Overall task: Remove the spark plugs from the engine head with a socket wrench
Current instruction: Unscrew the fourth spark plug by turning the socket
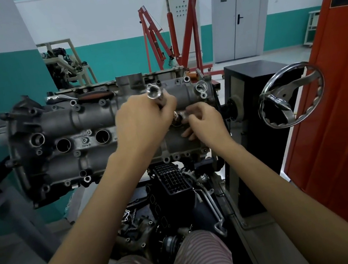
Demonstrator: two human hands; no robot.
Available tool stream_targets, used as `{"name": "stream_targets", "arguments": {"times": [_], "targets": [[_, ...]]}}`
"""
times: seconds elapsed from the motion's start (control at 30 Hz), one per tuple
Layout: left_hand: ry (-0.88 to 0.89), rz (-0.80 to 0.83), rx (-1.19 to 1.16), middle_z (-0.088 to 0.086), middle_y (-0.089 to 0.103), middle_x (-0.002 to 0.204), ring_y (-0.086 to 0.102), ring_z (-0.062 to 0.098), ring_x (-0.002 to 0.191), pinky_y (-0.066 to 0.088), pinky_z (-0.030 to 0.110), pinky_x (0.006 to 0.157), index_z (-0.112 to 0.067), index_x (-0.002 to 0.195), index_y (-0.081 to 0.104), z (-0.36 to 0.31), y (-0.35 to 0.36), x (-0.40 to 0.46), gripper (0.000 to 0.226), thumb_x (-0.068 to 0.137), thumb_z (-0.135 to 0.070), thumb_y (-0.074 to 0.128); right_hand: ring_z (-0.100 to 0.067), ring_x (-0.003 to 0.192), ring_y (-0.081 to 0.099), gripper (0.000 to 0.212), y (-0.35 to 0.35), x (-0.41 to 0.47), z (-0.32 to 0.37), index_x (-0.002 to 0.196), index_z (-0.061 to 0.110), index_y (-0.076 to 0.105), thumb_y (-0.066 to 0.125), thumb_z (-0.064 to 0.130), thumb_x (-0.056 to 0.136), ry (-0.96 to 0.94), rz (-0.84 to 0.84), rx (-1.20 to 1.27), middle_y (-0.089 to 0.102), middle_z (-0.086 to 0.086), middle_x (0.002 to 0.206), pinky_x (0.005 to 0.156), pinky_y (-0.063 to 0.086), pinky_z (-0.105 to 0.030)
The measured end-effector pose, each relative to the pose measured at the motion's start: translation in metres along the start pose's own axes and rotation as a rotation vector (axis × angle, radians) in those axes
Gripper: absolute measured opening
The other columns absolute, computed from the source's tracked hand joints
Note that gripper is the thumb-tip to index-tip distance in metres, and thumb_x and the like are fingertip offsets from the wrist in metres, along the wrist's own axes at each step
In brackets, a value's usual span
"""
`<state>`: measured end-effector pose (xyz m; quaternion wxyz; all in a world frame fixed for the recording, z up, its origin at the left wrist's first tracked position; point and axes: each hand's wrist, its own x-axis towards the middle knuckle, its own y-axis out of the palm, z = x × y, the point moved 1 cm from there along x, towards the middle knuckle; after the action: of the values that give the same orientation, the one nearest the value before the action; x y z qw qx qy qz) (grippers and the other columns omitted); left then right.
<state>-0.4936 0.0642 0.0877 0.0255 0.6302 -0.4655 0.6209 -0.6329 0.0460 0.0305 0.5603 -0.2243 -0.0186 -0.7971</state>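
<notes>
your left hand (142, 123) grips the shiny steel tubular socket (155, 93) over the grey cast engine head (88, 118); your right hand (204, 122) pinches at a plug well near its right end.

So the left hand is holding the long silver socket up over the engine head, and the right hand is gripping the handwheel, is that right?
Not quite. The head view shows the right hand at a spark plug well on the engine head, not on the handwheel, which nobody touches. The left hand does hold the long silver socket.
</notes>
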Motion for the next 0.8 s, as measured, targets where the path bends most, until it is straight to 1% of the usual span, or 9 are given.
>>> {"name": "stream_targets", "arguments": {"times": [0.03,0.1,0.17,0.27,0.37,0.5,0.57,0.7,0.8], "targets": [[-0.016,-0.028,-0.064,-0.003,0.033,0.040,0.031,0.012,0.037,0.024,0.027,0.041,-0.015,0.045,0.036,0.000,-0.007,0.000,0.050,0.091,-0.033,0.039,-0.013,0.065,0.063,0.028,0.001,0.001,0.002,0.115,0.004,0.051,0.047,0.004,0.088,-0.061,0.011,-0.115,0.058,-0.004,0.094,0.057,0.051,-0.022],[-0.062,-0.069,-0.198,-0.003,0.033,0.039,0.029,0.009,0.035,0.021,0.027,0.040,-0.018,0.044,0.033,0.002,-0.019,0.001,0.047,0.088,-0.034,0.039,-0.015,0.086,0.054,0.035,0.004,0.003,0.003,0.118,0.008,0.053,0.056,0.009,0.084,-0.200,0.054,-0.387,0.048,-0.003,0.103,0.079,0.045,-0.022],[-0.110,-0.104,-0.282,-0.005,0.030,0.037,0.027,0.011,0.032,0.019,0.024,0.039,-0.019,0.044,0.030,0.009,-0.025,0.004,0.049,0.090,-0.030,0.044,-0.012,0.085,0.046,0.033,0.007,0.005,0.003,0.115,0.011,0.057,0.061,0.014,0.082,-0.289,0.093,-0.488,0.041,-0.001,0.100,0.078,0.035,-0.016],[-0.235,-0.101,-0.444,-0.003,0.031,0.041,0.023,0.010,0.036,0.019,0.024,0.040,-0.017,0.047,0.031,0.029,-0.027,0.010,0.046,0.091,-0.019,0.046,-0.009,0.078,0.043,0.029,0.007,0.007,0.003,0.111,0.013,0.061,0.064,0.020,0.083,-0.342,0.083,-0.506,0.039,0.002,0.093,0.074,0.035,-0.016],[-0.381,-0.080,-0.626,-0.007,0.033,0.042,0.024,0.010,0.037,0.020,0.019,0.041,-0.020,0.052,0.032,0.048,-0.030,0.014,0.038,0.089,-0.015,0.041,-0.008,0.076,0.043,0.029,0.007,0.007,0.003,0.113,0.010,0.060,0.062,0.020,0.086,-0.424,0.074,-0.518,0.042,0.002,0.095,0.076,0.037,-0.018],[-0.592,-0.080,-0.837,-0.006,0.026,0.046,0.021,0.010,0.042,0.016,0.021,0.043,-0.019,0.061,0.034,0.072,-0.030,0.014,0.028,0.089,-0.013,0.038,-0.004,0.081,0.042,0.029,0.007,0.008,0.009,0.115,0.005,0.057,0.060,0.015,0.087,-0.545,0.127,-0.571,0.050,0.000,0.097,0.075,0.030,-0.010],[-0.671,-0.064,-0.895,-0.008,0.024,0.044,0.021,0.009,0.041,0.015,0.020,0.041,-0.019,0.067,0.036,0.082,-0.029,0.012,0.022,0.088,-0.013,0.037,-0.009,0.084,0.047,0.030,0.007,0.009,0.011,0.115,0.004,0.057,0.059,0.016,0.089,-0.581,0.166,-0.623,0.054,-0.005,0.102,0.078,0.035,-0.015],[-0.783,-0.023,-0.946,-0.011,0.024,0.041,0.023,0.008,0.038,0.017,0.018,0.040,-0.020,0.064,0.029,0.100,-0.030,0.014,0.025,0.087,-0.016,0.039,-0.025,0.094,0.054,0.031,0.008,0.009,0.015,0.118,0.001,0.053,0.053,0.018,0.092,-0.639,0.238,-0.725,0.052,-0.011,0.107,0.084,0.044,-0.039],[-0.801,0.017,-0.950,-0.010,0.024,0.040,0.023,0.008,0.037,0.017,0.016,0.039,-0.020,0.062,0.029,0.109,-0.032,0.016,0.026,0.086,-0.016,0.039,-0.025,0.092,0.055,0.028,0.011,0.011,0.019,0.114,0.001,0.056,0.054,0.017,0.092,-0.684,0.242,-0.742,0.055,-0.012,0.103,0.081,0.046,-0.040]]}}
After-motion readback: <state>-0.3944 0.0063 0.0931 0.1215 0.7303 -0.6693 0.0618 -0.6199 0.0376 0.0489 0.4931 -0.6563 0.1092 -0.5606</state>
